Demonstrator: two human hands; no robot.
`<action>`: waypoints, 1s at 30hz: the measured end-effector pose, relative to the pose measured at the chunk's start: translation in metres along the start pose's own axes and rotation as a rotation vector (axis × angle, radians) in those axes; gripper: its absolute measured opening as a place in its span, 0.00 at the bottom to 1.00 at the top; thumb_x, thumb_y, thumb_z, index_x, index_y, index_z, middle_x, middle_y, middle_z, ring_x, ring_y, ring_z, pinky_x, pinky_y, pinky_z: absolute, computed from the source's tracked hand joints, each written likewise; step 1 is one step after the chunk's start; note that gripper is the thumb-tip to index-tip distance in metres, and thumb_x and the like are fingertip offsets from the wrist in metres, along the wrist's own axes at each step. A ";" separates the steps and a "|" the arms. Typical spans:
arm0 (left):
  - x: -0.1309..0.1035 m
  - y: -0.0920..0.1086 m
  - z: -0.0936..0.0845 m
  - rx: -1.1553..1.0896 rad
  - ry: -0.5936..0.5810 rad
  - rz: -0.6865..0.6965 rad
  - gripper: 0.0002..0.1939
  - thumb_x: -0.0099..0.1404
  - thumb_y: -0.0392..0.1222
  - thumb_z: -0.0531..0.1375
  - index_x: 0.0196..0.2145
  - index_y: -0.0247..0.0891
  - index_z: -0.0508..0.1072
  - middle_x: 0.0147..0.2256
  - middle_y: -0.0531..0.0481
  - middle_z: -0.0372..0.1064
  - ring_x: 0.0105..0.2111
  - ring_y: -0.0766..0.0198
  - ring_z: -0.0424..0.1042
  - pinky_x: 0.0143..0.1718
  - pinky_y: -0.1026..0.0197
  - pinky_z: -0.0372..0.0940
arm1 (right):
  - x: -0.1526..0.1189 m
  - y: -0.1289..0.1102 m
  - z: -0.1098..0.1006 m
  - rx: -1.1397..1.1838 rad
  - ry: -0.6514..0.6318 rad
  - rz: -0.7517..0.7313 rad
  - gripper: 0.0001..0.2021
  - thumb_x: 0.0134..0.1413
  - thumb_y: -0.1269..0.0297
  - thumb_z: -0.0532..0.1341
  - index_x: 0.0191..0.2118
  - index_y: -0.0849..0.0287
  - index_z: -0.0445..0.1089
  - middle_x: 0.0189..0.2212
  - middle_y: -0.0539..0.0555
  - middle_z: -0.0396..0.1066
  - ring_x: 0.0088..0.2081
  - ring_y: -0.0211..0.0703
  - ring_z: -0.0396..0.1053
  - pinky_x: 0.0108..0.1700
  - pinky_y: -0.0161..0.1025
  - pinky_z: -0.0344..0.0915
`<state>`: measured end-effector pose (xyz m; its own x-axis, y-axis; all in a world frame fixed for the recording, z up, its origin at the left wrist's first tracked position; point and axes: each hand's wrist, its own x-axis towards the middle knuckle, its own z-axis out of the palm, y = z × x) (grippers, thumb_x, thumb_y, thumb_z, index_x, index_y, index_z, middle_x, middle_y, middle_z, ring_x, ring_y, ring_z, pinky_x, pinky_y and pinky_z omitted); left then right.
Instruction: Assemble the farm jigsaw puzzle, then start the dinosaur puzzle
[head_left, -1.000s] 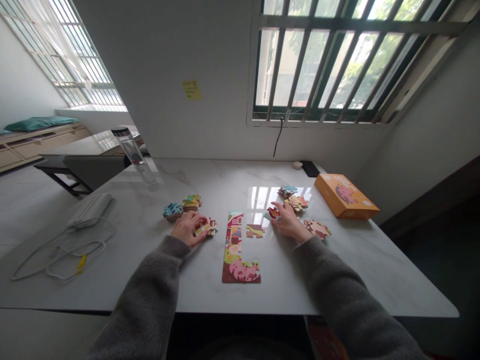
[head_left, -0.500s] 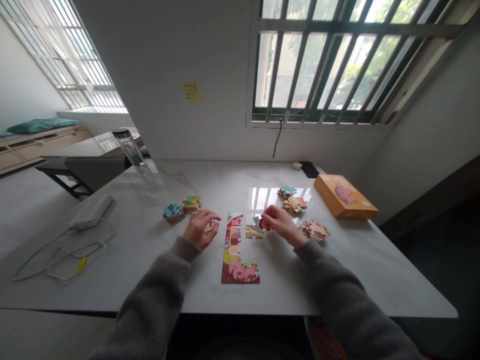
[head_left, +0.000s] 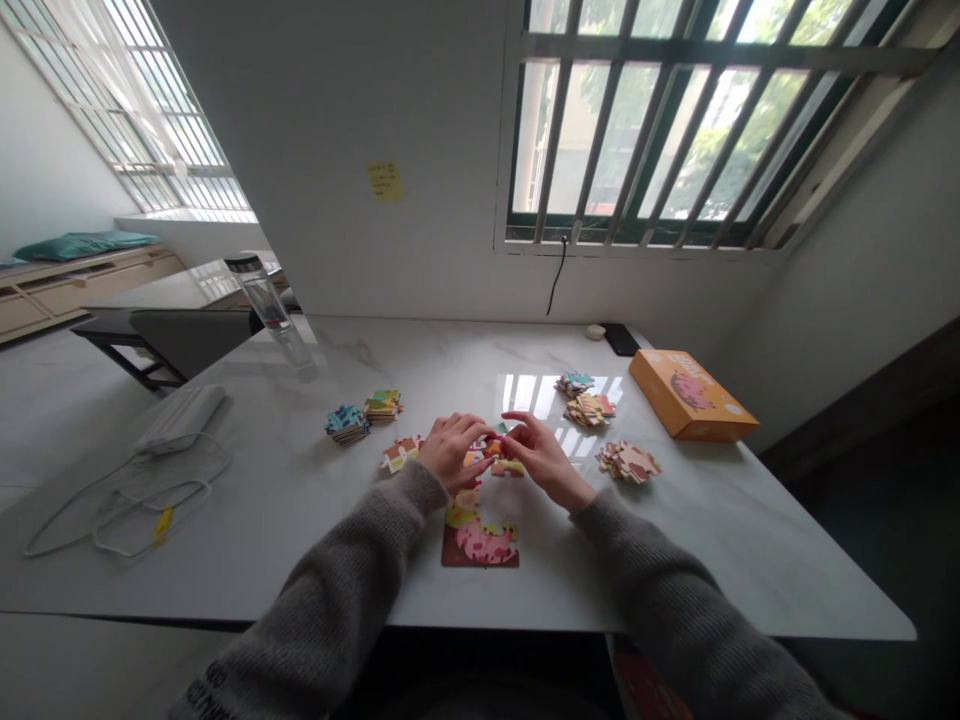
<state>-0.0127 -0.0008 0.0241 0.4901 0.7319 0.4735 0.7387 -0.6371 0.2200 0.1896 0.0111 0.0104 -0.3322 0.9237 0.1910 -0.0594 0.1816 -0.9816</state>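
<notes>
Over the upper part of a partly joined jigsaw puzzle (head_left: 480, 542), my two hands meet at a small red and orange puzzle piece (head_left: 493, 450). My right hand (head_left: 544, 462) pinches it from the right between thumb and fingers. From the left, the closed fingertips of my left hand (head_left: 452, 452) grip its other side. Below the hands shows the joined part with a pink pig-like figure; my left hand hides much of the upper strip. Partly under the fingers lies a loose green and tan piece (head_left: 511, 468). More loose pieces (head_left: 400, 454) lie just left of my left hand.
Stacks of puzzle pieces stand at left (head_left: 347, 424) and right (head_left: 628, 461). An orange box (head_left: 691, 393), a black phone (head_left: 620, 339) and a glass bottle (head_left: 259, 292) are farther back. A white cable (head_left: 150, 520) coils on the left of the table (head_left: 315, 590).
My left hand has moved right, from the loose pieces onto the puzzle, uncovering those pieces. My right hand has shifted slightly left with the red piece, and both hands now meet at it.
</notes>
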 end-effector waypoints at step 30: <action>0.013 -0.024 0.039 -0.214 0.026 -0.186 0.19 0.61 0.31 0.58 0.51 0.37 0.68 0.53 0.40 0.69 0.55 0.51 0.68 0.58 0.46 0.64 | 0.031 0.043 -0.032 -0.889 -0.092 -0.479 0.13 0.68 0.63 0.55 0.53 0.51 0.73 0.48 0.59 0.70 0.50 0.49 0.67 0.53 0.48 0.68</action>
<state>-0.0057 0.0337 -0.0086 0.3408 0.8364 0.4293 0.6988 -0.5308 0.4794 0.2068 0.0586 -0.0261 -0.5304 0.6653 0.5253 0.5045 0.7458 -0.4351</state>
